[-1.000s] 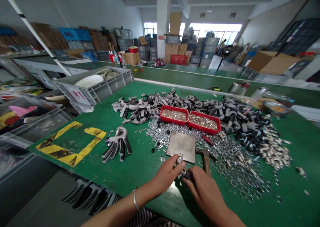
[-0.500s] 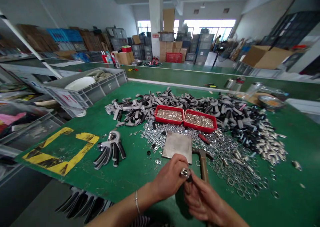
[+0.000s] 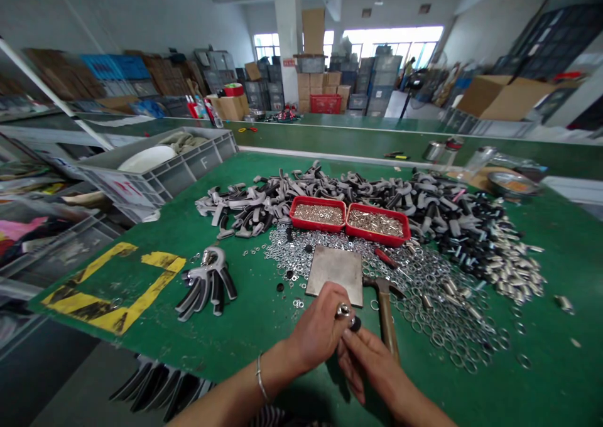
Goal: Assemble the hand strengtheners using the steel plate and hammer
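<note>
My left hand (image 3: 316,328) is closed around a shiny metal cylindrical part (image 3: 343,311), whose round end pokes out above the fingers. My right hand (image 3: 372,361) meets it from the right, thumb and fingers pinching a small black knob (image 3: 355,323) close beside the metal end. Whether the two parts are joined I cannot tell. Just beyond the hands lies a square steel plate (image 3: 334,273), and a claw hammer (image 3: 386,317) rests to its right. Finished-looking hand grip strengtheners (image 3: 210,282) stand together on the left.
Two red trays (image 3: 346,223) hold small metal pins and rings. Behind them spreads a heap of grey-black handles (image 3: 254,204). Loose washers (image 3: 452,336), a red screwdriver (image 3: 386,257) and metal springs (image 3: 513,273) lie on the right. A grey crate (image 3: 188,169) stands at the left back.
Both hands have moved slightly up and left. The black knob now shows clearly between them, and the right-hand fingers have shifted around it.
</note>
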The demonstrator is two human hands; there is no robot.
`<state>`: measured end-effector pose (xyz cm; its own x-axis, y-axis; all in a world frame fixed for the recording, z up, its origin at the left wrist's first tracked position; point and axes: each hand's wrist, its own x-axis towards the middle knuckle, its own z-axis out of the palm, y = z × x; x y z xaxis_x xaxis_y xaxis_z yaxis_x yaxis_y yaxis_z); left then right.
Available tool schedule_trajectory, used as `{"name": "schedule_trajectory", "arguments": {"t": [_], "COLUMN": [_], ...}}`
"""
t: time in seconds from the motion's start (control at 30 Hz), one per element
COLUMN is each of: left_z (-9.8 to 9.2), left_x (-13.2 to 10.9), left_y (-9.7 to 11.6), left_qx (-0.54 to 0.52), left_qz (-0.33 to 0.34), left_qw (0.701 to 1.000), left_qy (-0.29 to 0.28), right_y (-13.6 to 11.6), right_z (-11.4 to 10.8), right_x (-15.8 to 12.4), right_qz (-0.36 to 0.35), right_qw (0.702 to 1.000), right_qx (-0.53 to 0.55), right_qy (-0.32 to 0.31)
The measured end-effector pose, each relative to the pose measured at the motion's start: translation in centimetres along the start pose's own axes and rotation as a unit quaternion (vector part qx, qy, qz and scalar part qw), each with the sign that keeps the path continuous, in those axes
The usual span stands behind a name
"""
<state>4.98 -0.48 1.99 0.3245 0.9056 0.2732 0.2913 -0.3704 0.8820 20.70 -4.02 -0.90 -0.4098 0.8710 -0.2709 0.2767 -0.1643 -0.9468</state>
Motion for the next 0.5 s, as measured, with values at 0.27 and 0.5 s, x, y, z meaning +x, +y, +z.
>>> {"name": "schedule_trajectory", "arguments": {"t": [0.27, 0.5], "left_z": [1.5, -0.7], "left_x": [-0.4, 3.3], "left_y": [-0.7, 0.1], "left_qx": [-0.037, 0.169], "left_qz": [-0.181, -0.029], "left_qw": [0.982, 0.982], "left_qy": [0.035, -0.084], "right_y": [-1.1, -1.7], "right_z": [-1.8, -1.3], "right_x": [0.0, 0.5], "right_qz": [-0.074, 0.058], "right_qw": [0.993, 0.985], "right_qx": [-0.025, 0.160], "right_qy": [0.094, -0.018]}}
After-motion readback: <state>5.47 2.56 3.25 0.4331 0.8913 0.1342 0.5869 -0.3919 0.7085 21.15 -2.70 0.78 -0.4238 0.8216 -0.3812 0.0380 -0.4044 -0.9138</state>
